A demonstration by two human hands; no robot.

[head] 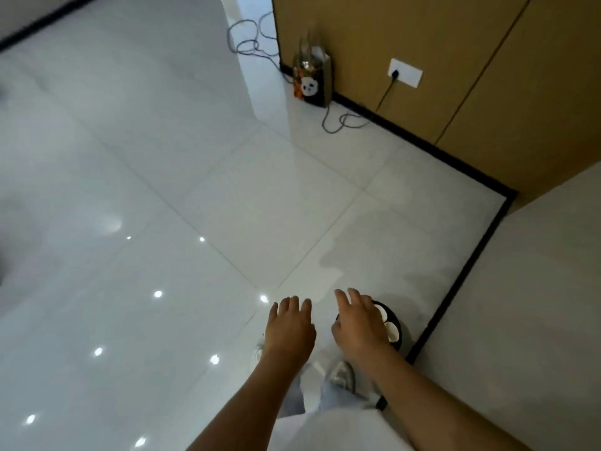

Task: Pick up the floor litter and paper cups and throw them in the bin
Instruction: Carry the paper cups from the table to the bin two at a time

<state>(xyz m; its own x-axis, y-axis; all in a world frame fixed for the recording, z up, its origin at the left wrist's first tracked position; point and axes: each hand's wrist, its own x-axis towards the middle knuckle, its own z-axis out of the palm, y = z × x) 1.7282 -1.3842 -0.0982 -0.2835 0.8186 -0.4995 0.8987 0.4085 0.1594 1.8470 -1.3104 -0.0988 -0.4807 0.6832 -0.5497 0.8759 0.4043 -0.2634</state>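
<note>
A glossy white tiled floor [169,177] fills most of the frame, dotted with bright light reflections at the lower left. A brown wall [455,60] with a black skirting takes the upper right, and a grey wall [536,304] runs down the right edge. Both bare forearms reach in from the bottom centre. The left hand [289,327] hangs palm down over the floor, fingers loosely spread, holding nothing. The right hand [357,323], just beside it, is likewise relaxed and empty, and hovers over a black bin [392,323] at the lower right, near the grey wall; white cups [392,332] lie inside it, partly hidden by the hand. A shoe [341,374] shows below the hands. At the top centre a panda bag [313,83] leans on the brown wall, a cable [344,120] coils beside it, and a socket [405,73] sits to its right.
</note>
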